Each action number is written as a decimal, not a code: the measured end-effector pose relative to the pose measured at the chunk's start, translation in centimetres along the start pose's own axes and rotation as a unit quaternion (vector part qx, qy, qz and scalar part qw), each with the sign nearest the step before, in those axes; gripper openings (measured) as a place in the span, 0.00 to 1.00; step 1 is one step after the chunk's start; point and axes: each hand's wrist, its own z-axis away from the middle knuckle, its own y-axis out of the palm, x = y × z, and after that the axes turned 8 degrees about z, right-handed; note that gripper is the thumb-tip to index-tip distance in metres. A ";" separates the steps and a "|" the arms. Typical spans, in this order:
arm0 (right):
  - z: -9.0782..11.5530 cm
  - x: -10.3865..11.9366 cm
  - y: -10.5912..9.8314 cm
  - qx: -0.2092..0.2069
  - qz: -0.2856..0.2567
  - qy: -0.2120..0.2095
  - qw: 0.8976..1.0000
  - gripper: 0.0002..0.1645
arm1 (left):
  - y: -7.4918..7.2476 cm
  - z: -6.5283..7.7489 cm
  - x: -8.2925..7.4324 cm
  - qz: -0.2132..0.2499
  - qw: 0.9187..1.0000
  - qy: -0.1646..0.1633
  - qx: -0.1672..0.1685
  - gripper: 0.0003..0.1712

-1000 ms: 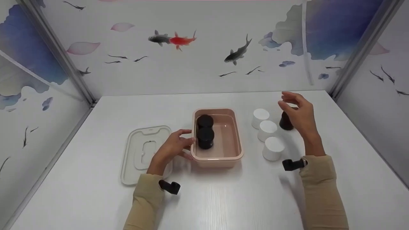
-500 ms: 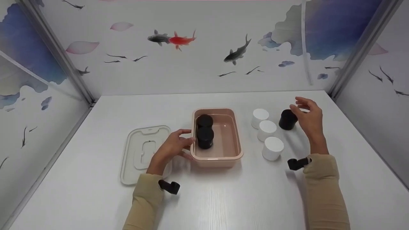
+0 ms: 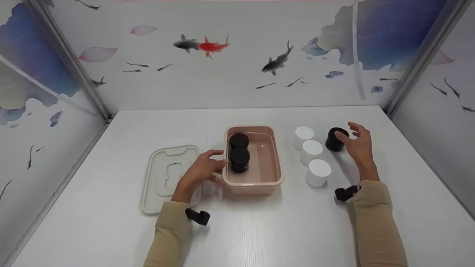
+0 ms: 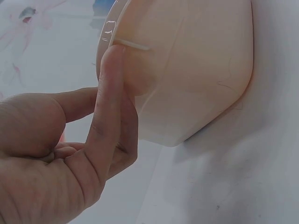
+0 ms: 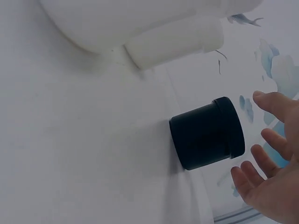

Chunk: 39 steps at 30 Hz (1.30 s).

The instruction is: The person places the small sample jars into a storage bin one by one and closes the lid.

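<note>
My left hand (image 3: 200, 172) holds the near-left rim of a pink plastic box (image 3: 278, 163), its thumb at the rim and other fingers along the outer wall. In the left wrist view, bent fingers (image 4: 110, 88) press against the box wall (image 4: 201, 70). Two black lidded jars (image 3: 239, 160) stand along the left side inside the box. At right, my right hand (image 3: 360, 146) is spread beside another black jar (image 3: 333, 142), the thumb overlapping it in the head view. The right wrist view shows a gap between the fingers (image 5: 266, 161) and the upright jar (image 5: 205, 135).
Several white jars, the nearest a white jar (image 3: 318, 172), stand in a slanting row between the box and the right-hand black jar. A pale lid (image 3: 152, 185) lies flat left of the box, partly under my left forearm. Printed panels (image 3: 237, 85) enclose the white table (image 3: 259, 230).
My right hand has shifted right, then lowered toward the far black jar, its thumb now in front of it. The left hand and the box have stayed in place.
</note>
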 end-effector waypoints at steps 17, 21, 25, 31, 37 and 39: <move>-0.4 -1.6 0.8 0.082 0.006 0.060 0.995 0.56 | 0.1 0.0 -0.2 -0.005 1.000 -0.006 0.003 0.33; -0.4 -1.6 0.9 0.084 0.002 0.058 0.995 0.56 | 0.0 0.0 -0.2 -0.011 1.000 -0.003 0.000 0.34; -0.2 -1.2 0.8 0.088 -0.003 0.052 0.995 0.56 | -0.1 0.1 -0.1 -0.009 1.000 0.001 -0.001 0.33; -0.1 -0.4 0.5 0.086 -0.002 0.045 0.995 0.56 | -0.1 0.1 0.0 0.000 1.000 0.007 0.005 0.33; -0.1 0.3 0.3 0.082 -0.006 0.032 0.996 0.56 | -0.1 0.1 0.0 -0.009 1.000 0.003 -0.002 0.34; 0.0 0.8 0.2 0.081 -0.007 0.026 0.996 0.55 | -0.1 0.0 0.0 -0.012 1.000 0.001 -0.003 0.34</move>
